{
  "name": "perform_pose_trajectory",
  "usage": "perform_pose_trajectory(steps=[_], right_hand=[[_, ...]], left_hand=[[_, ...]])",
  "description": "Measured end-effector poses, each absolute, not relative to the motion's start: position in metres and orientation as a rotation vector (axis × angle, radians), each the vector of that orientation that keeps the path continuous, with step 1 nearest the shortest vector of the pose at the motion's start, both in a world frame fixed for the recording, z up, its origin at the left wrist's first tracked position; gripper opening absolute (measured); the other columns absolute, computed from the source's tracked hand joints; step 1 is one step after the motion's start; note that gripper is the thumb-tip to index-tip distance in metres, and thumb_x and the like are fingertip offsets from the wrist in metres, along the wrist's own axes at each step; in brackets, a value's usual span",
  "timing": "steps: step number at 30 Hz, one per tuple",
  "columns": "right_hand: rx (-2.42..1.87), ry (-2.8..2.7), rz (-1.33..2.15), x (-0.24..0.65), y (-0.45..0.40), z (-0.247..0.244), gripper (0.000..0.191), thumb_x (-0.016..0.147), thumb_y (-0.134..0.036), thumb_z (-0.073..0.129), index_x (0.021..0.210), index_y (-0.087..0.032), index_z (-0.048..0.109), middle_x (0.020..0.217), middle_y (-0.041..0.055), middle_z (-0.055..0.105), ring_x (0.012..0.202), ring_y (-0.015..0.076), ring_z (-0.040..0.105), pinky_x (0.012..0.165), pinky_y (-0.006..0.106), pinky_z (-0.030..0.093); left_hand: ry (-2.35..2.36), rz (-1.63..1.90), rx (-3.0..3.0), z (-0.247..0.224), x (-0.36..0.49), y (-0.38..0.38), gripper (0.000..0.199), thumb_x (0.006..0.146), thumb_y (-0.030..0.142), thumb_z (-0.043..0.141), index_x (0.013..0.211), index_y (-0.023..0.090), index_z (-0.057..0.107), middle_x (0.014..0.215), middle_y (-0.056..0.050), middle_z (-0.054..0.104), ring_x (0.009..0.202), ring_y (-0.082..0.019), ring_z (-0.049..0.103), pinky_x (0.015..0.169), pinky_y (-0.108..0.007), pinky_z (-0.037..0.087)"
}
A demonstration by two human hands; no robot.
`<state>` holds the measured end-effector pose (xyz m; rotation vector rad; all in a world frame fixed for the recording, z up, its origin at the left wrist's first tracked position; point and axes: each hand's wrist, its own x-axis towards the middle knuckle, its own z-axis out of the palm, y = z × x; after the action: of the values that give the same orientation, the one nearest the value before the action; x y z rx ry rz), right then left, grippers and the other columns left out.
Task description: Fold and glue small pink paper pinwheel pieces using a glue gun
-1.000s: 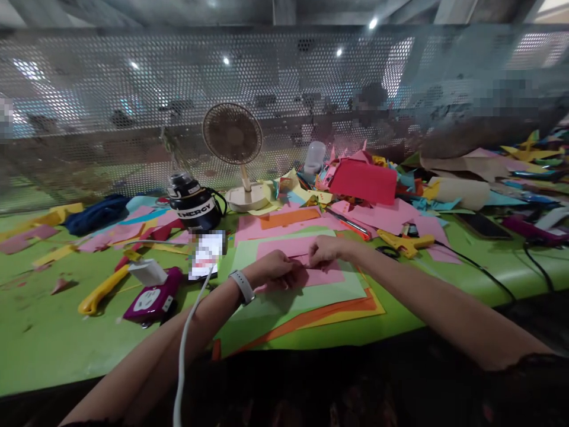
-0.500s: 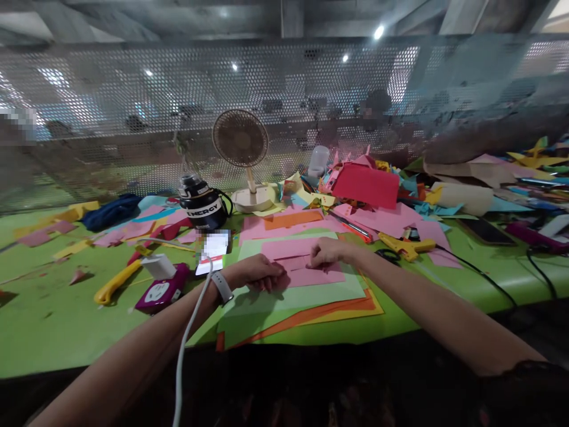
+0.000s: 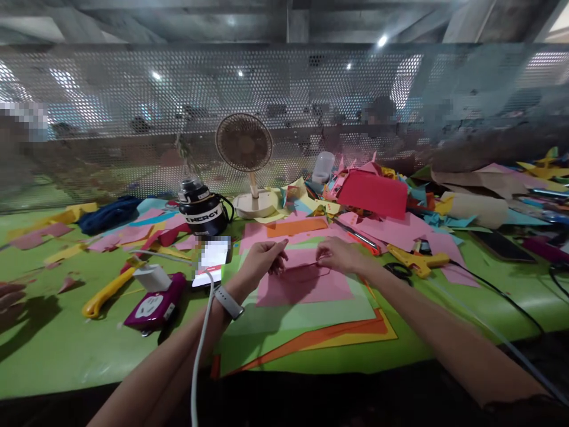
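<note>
Our green table (image 3: 62, 367) carries pale green paper (image 3: 284, 320), with a pink sheet (image 3: 306, 290) on top. Since half a second ago our left hand (image 3: 263, 261) has turned thumb-up above it, fingers half-curled; we cannot tell whether they grip anything. Our right hand (image 3: 340, 255) pinches a pink strip (image 3: 306, 271) over the sheet, probably now its main support. Another person's hand (image 3: 11, 302) has appeared at far left. Beyond, we see a fan (image 3: 244, 142) before a perforated screen (image 3: 146, 101).
</note>
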<state>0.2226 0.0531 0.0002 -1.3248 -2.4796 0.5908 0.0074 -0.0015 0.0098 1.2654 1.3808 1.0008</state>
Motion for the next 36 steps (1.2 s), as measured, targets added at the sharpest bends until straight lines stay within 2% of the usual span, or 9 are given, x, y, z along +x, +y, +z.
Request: perform_pose_trajectory(steps=[7, 11, 14, 16, 18, 23, 28, 33, 36], right_hand=[[-1.194, -2.527, 0.392, 0.221, 0.052, -0.004, 0.014, 0.082, -0.006, 0.057, 0.075, -0.015, 0.066, 0.082, 0.0059, 0.065, 0.085, 0.0192, 0.057, 0.08, 0.031, 0.041], [-1.112, -2.384, 0.079, 0.224, 0.047, 0.002, 0.018, 0.094, -0.017, 0.047, 0.086, -0.016, 0.064, 0.094, 0.0109, 0.064, 0.095, 0.0236, 0.054, 0.09, 0.038, 0.039], [-0.931, -2.294, -0.237, 0.225, 0.042, 0.005, 0.021, 0.096, -0.02, 0.043, 0.09, -0.018, 0.063, 0.095, 0.0104, 0.066, 0.094, 0.0231, 0.055, 0.092, 0.039, 0.04], [-0.823, -2.28, -0.352, 0.225, 0.038, 0.004, 0.019, 0.096, -0.02, 0.045, 0.091, -0.018, 0.063, 0.095, 0.0098, 0.066, 0.094, 0.0225, 0.056, 0.091, 0.038, 0.041], [-0.734, -2.263, -0.37, 0.222, 0.036, 0.003, 0.016, 0.095, -0.02, 0.048, 0.091, -0.018, 0.064, 0.096, 0.009, 0.067, 0.094, 0.0218, 0.057, 0.09, 0.037, 0.042], [-0.867, -1.807, 0.23, 0.214, 0.033, 0.001, 0.021, 0.089, -0.036, 0.059, 0.103, -0.021, 0.06, 0.106, 0.0085, 0.065, 0.1, 0.0225, 0.058, 0.09, 0.04, 0.045], [-1.012, -1.26, 1.222, 0.2, 0.031, -0.004, 0.039, 0.073, -0.057, 0.068, 0.078, -0.02, 0.058, 0.072, -0.0006, 0.059, 0.068, 0.0152, 0.057, 0.067, 0.031, 0.05], [-0.948, -1.137, 1.443, 0.203, 0.035, 0.001, 0.037, 0.058, -0.048, 0.08, 0.068, -0.018, 0.063, 0.066, -0.0017, 0.063, 0.064, 0.0132, 0.058, 0.067, 0.029, 0.048], [-0.958, -1.149, 1.482, 0.219, 0.042, 0.011, 0.033, 0.052, -0.041, 0.084, 0.064, -0.018, 0.063, 0.062, -0.003, 0.063, 0.062, 0.0126, 0.058, 0.066, 0.028, 0.046]], left_hand=[[1.322, 1.144, 1.316, 0.013, 0.006, 0.003, 0.05, 0.078, 0.062, 0.056, 0.055, 0.017, 0.056, 0.039, 0.001, 0.053, 0.033, -0.008, 0.045, 0.036, -0.02, 0.03], [1.187, 0.768, 1.292, 0.007, 0.003, -0.005, 0.068, 0.08, 0.074, 0.04, 0.057, 0.014, 0.061, 0.042, -0.005, 0.059, 0.036, -0.013, 0.054, 0.037, -0.022, 0.035], [0.896, 0.763, 1.102, -0.002, 0.012, -0.012, 0.062, 0.078, 0.072, 0.05, 0.083, 0.014, 0.069, 0.082, -0.012, 0.074, 0.075, -0.021, 0.07, 0.067, -0.03, 0.053], [0.727, 0.976, 0.952, -0.007, 0.022, -0.013, 0.053, 0.077, 0.063, 0.062, 0.098, 0.016, 0.069, 0.105, -0.012, 0.072, 0.098, -0.023, 0.067, 0.087, -0.034, 0.051], [0.704, 1.181, 0.767, -0.011, 0.031, -0.013, 0.04, 0.08, 0.051, 0.066, 0.105, 0.019, 0.069, 0.115, -0.009, 0.069, 0.101, -0.022, 0.065, 0.091, -0.035, 0.049], [0.802, 1.442, 0.53, -0.014, 0.039, -0.008, 0.026, 0.074, 0.025, 0.076, 0.099, 0.019, 0.074, 0.101, -0.003, 0.073, 0.088, -0.015, 0.066, 0.08, -0.026, 0.052], [0.736, 1.488, 0.619, -0.019, 0.045, -0.01, 0.033, 0.073, 0.034, 0.078, 0.102, 0.02, 0.073, 0.099, -0.004, 0.074, 0.099, -0.019, 0.066, 0.092, -0.03, 0.048], [0.684, 1.297, 0.925, -0.013, 0.029, -0.012, 0.047, 0.076, 0.029, 0.074, 0.122, 0.027, 0.064, 0.127, -0.005, 0.064, 0.119, -0.024, 0.056, 0.102, -0.035, 0.041], [0.78, 0.916, 1.152, -0.003, 0.003, -0.005, 0.06, 0.062, 0.009, 0.08, 0.118, 0.026, 0.067, 0.133, -0.006, 0.06, 0.114, -0.027, 0.059, 0.093, -0.034, 0.046]])
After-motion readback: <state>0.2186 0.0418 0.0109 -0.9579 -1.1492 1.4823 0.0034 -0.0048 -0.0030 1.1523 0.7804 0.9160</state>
